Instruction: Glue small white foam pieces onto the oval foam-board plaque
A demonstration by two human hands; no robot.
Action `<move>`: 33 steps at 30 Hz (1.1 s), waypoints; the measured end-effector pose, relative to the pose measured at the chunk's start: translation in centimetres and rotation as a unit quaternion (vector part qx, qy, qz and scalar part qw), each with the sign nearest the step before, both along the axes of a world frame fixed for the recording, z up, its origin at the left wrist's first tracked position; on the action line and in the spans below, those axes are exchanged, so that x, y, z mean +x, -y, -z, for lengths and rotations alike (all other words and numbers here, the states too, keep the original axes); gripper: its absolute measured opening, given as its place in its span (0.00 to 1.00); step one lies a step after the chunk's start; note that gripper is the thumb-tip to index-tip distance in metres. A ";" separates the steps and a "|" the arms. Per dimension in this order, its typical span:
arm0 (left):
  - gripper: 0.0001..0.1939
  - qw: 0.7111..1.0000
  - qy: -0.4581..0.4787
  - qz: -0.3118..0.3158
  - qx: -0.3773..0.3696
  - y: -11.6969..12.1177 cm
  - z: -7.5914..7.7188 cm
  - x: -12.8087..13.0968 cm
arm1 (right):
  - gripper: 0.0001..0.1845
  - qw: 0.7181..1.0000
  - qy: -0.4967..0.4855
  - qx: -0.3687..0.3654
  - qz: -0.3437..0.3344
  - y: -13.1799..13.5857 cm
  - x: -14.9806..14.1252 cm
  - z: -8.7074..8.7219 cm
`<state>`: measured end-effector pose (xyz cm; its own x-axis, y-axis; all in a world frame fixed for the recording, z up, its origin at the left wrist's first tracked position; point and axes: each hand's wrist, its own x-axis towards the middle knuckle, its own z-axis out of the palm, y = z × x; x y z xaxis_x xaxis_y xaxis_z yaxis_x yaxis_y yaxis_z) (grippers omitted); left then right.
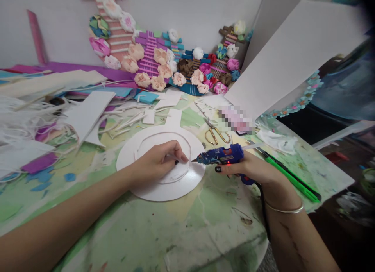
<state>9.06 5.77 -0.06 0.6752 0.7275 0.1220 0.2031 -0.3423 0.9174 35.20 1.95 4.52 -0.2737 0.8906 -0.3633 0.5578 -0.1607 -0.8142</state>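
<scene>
A round white board (164, 195) with a short neck lies flat on the table. A thin white cord (175, 134) forms a ring on its face. My left hand (162, 158) rests over the board, its fingers curled and pinched at the right side of the ring, where the cord runs up to the fingertips. My right hand (249, 168) grips a blue hot glue gun (222, 154) with a small red light lit. The gun's nozzle points left, close to the cord and my left fingertips. A clear glue stick sticks out of its back end.
Gold-handled scissors (215, 135) and a green utility knife (293, 178) lie to the right. White scraps (90, 115) and tangled cord (23, 123) cover the left. Flower-covered guitar-like crafts (150, 57) lean against the wall. A large white board (293, 53) slants at the right.
</scene>
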 end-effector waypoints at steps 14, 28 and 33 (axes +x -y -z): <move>0.09 1.000 -0.012 0.010 -0.003 0.1 -0.3 0.0 | 0.17 0.999 0.002 -0.037 -0.032 -0.1 0.3 0.2; 0.10 0.999 -0.027 0.019 0.018 0.0 -0.2 0.0 | 0.09 1.000 -0.022 0.007 0.016 -0.2 -0.1 0.1; 0.04 0.999 0.000 -0.041 -0.013 0.1 -0.2 0.1 | 0.11 0.998 -0.033 0.020 0.040 -0.1 -0.1 0.0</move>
